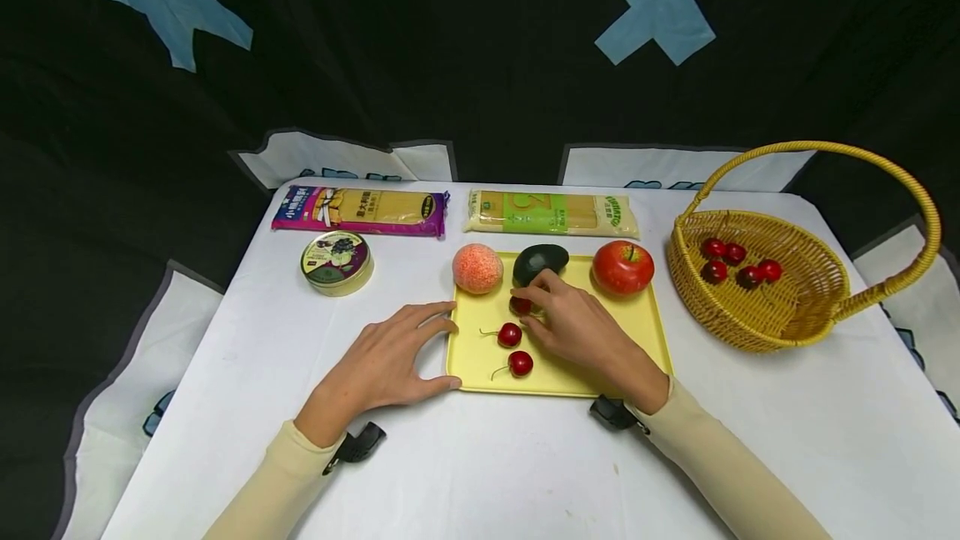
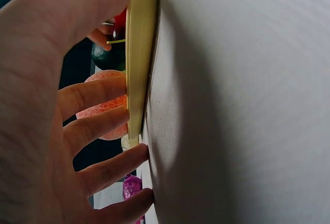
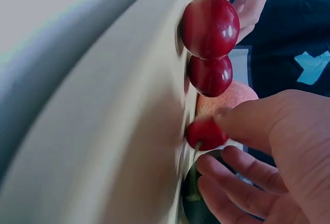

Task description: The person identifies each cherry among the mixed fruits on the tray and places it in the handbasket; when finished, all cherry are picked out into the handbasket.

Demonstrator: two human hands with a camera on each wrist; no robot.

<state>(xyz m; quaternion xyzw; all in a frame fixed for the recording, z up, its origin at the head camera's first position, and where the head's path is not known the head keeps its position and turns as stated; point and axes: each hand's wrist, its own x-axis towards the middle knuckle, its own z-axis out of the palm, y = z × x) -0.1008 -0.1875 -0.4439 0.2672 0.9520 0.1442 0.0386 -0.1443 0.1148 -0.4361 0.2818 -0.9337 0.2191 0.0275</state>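
Cherry [image 1: 519, 306]: pinched by right hand [image 1: 573, 325], within tray [image 1: 570, 377].
Left hand [image 1: 390, 361]: spread, touching tray's left edge.
Basket [image 1: 701, 311]: right of tray.

On white table [image 1: 487, 473] | tray [image 1: 555, 377] | basket [image 1: 699, 317] | tin [image 1: 337, 263] | purple packet [image 1: 360, 211] | green packet [image 1: 553, 212]

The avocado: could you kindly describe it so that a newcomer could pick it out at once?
Find the yellow tray on the white table. Along its far side, the avocado lies between a pinkish-orange fruit and a red apple. Of the three, it alone is dark green.
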